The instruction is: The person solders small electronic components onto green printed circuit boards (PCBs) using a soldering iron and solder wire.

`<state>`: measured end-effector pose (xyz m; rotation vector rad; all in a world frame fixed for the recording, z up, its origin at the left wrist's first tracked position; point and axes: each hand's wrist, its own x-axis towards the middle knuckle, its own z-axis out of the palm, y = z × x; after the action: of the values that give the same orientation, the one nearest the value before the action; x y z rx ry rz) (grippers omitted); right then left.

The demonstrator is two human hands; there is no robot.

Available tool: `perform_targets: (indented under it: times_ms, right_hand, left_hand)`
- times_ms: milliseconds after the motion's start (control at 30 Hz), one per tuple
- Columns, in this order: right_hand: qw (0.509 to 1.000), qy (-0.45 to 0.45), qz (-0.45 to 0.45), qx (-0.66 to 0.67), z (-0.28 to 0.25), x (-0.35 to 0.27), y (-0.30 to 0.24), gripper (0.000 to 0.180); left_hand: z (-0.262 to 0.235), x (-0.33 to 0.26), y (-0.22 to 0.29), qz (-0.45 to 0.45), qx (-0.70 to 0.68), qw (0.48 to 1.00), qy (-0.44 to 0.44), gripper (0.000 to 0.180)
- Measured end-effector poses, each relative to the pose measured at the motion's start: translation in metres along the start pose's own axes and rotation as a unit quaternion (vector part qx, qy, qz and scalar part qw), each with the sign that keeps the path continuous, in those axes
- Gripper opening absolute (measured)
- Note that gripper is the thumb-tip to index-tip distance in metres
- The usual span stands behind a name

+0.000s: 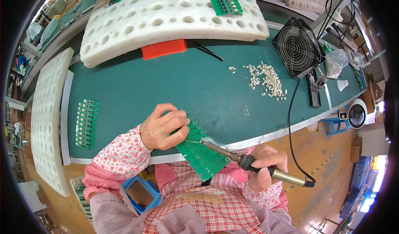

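My right hand is closed round the handle of a soldering iron, its tip pointing left onto a green circuit board panel. My left hand pinches a thin solder wire, which runs to the iron's tip. The fingers of that hand also lie against the panel's upper left edge. The panel is tilted over the table's front edge, and a wisp of smoke rises by the tip. How firmly the left fingers grip the panel is partly hidden.
A finished-looking green board strip lies at left on the green table. Small white connectors are heaped at right, near a black fan. White foam blocks, a red box and black tweezers lie at the back.
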<state>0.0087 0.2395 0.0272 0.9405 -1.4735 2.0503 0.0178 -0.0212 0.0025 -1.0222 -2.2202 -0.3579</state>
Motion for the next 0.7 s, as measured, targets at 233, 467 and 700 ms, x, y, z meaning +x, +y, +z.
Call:
perform_targets:
  times_ms: [233,467,700]
  right_hand:
    - [0.986,-0.076,0.102,-0.108,-0.018,0.013,0.006,0.016]
    - [0.972,-0.154,0.114,-0.134,-0.013,0.030,0.009,0.010]
    - [0.963,-0.198,0.110,-0.145,-0.005,0.038,0.011,0.012]
  left_hand:
    - [0.000,0.002,0.007,0.045,-0.034,0.998,0.024,0.018]
    - [0.002,0.003,0.010,0.070,-0.021,0.996,0.048,0.016]
    - [0.003,-0.001,0.010,0.074,-0.039,0.996,0.031,0.018]
